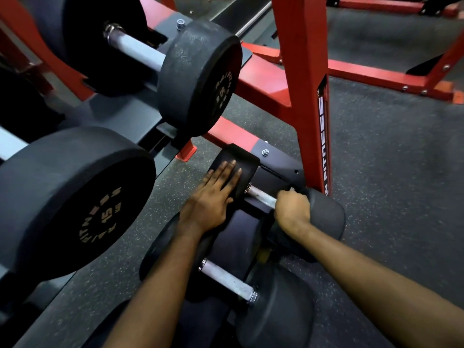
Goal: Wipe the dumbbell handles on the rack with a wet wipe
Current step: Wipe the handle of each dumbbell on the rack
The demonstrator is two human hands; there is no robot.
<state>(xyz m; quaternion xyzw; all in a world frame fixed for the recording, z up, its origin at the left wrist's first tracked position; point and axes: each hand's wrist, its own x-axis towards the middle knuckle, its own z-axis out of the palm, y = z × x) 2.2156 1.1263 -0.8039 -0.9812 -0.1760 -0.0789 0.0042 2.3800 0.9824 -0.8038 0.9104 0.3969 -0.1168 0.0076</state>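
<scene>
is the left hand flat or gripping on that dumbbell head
Flat: the left hand lies with straight fingers on the dumbbell head, not curled round it. The right hand grips the handle.

You have one view only: a wide-angle camera on your head, pitched forward and steeply down over both forearms. It sits close above the lowest tier of the red rack [298, 84]. Your left hand [213, 194], right hand [292, 208] and the dumbbell handle [261, 197] between them lie near frame centre.
</scene>
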